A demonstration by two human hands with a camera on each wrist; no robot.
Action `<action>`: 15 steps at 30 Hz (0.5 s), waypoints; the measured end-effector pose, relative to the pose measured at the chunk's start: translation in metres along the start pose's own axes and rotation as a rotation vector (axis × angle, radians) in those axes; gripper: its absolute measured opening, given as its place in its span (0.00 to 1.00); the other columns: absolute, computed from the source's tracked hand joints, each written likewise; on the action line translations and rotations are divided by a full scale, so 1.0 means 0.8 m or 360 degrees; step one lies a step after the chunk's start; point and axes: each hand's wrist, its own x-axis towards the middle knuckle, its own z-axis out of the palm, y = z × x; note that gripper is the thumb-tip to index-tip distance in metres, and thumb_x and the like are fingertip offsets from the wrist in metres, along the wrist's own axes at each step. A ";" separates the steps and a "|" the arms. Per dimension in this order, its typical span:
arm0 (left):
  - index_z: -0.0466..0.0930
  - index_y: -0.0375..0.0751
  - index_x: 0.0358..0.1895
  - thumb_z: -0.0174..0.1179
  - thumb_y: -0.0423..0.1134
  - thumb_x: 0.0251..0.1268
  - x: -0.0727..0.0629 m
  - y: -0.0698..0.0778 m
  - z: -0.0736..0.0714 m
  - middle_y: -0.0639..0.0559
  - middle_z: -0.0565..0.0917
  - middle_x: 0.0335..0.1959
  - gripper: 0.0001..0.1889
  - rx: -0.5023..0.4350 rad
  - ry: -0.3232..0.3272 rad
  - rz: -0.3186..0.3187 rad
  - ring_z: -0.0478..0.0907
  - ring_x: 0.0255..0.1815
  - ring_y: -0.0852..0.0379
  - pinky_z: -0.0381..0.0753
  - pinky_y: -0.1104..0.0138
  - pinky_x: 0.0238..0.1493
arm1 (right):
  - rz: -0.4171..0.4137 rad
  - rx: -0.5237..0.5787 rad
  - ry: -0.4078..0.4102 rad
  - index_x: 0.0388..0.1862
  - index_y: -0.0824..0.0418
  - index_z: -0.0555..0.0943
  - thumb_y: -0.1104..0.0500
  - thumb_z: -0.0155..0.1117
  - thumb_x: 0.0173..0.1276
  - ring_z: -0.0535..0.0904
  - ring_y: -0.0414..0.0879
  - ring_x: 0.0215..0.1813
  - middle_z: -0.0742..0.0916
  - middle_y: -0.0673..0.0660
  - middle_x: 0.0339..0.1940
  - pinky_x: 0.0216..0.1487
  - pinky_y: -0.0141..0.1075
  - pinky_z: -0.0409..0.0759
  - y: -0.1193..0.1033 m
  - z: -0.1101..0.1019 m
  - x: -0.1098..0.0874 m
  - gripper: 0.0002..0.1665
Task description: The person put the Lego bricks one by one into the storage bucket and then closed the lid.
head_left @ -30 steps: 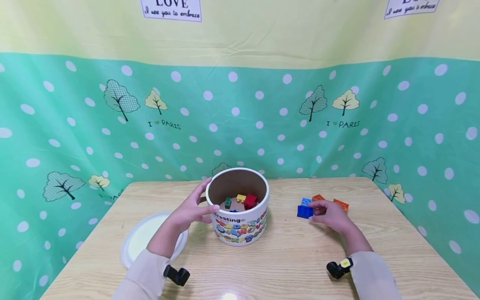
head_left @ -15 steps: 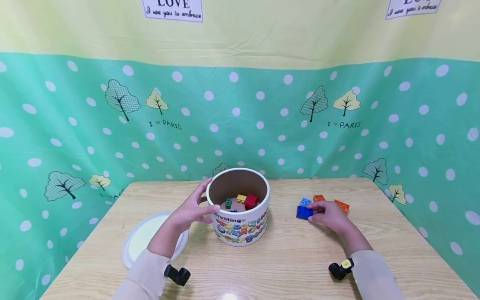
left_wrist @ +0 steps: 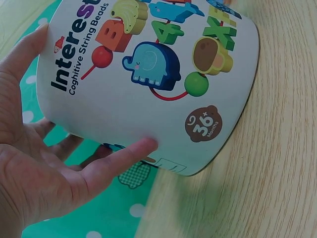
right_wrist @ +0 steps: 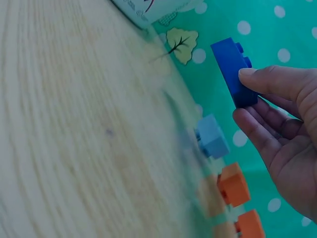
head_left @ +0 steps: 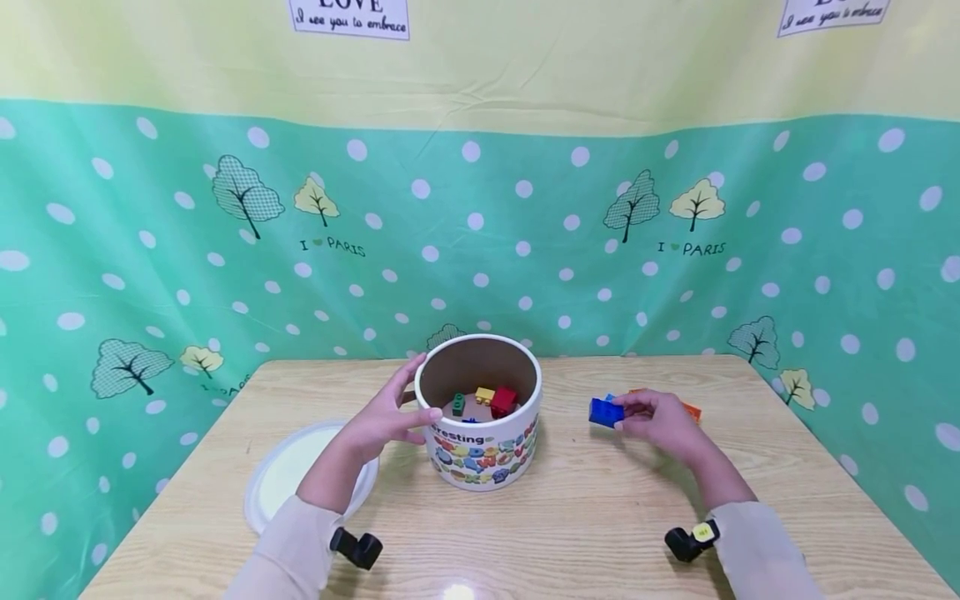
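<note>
In the head view, my left hand (head_left: 386, 417) holds the left side of a white bucket (head_left: 480, 458) printed with colourful letters and animals. Its thumb is near the front rim, and fingers reach behind the curved wall in the left wrist view. A red brick (head_left: 503, 402), a yellow brick (head_left: 484, 395), a green brick (head_left: 458, 404) and a bit of blue lie inside. To the right, my right hand (head_left: 660, 423) pinches a dark blue toy brick (head_left: 604, 412) between thumb and fingers. The right wrist view shows this brick (right_wrist: 232, 72) tilted, studs towards the hand.
Past the right hand sit a light blue brick (right_wrist: 213, 136) and two orange bricks (right_wrist: 234, 184), partly hidden in the head view. A round white lid (head_left: 288, 471) lies left of the bucket, under the left forearm. A dotted green curtain (head_left: 480, 250) hangs behind the wooden table (head_left: 555, 533).
The dark blue brick has risen and tilted in my right hand, shifting slightly left and away from the light blue brick. My left hand stays on the bucket.
</note>
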 end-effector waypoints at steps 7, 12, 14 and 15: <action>0.44 0.57 0.78 0.72 0.44 0.56 0.001 0.000 0.000 0.45 0.44 0.78 0.52 -0.0006 0.0003 -0.0001 0.45 0.75 0.32 0.83 0.46 0.43 | -0.0075 -0.0024 0.0057 0.53 0.62 0.83 0.59 0.74 0.60 0.82 0.53 0.47 0.83 0.63 0.51 0.44 0.38 0.84 -0.016 0.000 -0.001 0.22; 0.44 0.57 0.78 0.72 0.44 0.56 0.001 -0.001 0.000 0.45 0.44 0.78 0.52 -0.0001 0.0007 -0.0001 0.45 0.75 0.32 0.83 0.46 0.43 | -0.0136 -0.0025 0.0078 0.54 0.64 0.82 0.58 0.73 0.61 0.82 0.55 0.49 0.82 0.64 0.52 0.45 0.38 0.84 -0.034 -0.002 0.000 0.22; 0.44 0.57 0.79 0.72 0.44 0.56 0.000 -0.001 0.000 0.45 0.45 0.78 0.52 -0.0001 0.0007 0.0001 0.45 0.75 0.32 0.83 0.46 0.44 | -0.0175 -0.0011 0.0072 0.54 0.65 0.82 0.58 0.73 0.62 0.82 0.55 0.49 0.82 0.65 0.52 0.46 0.38 0.84 -0.043 -0.003 0.000 0.23; 0.44 0.57 0.79 0.72 0.44 0.56 0.000 -0.001 0.000 0.45 0.45 0.78 0.52 -0.0001 0.0006 0.0001 0.45 0.75 0.32 0.83 0.45 0.44 | -0.0190 -0.0003 0.0069 0.54 0.65 0.82 0.58 0.73 0.62 0.82 0.56 0.49 0.82 0.65 0.52 0.46 0.38 0.84 -0.048 -0.004 0.001 0.23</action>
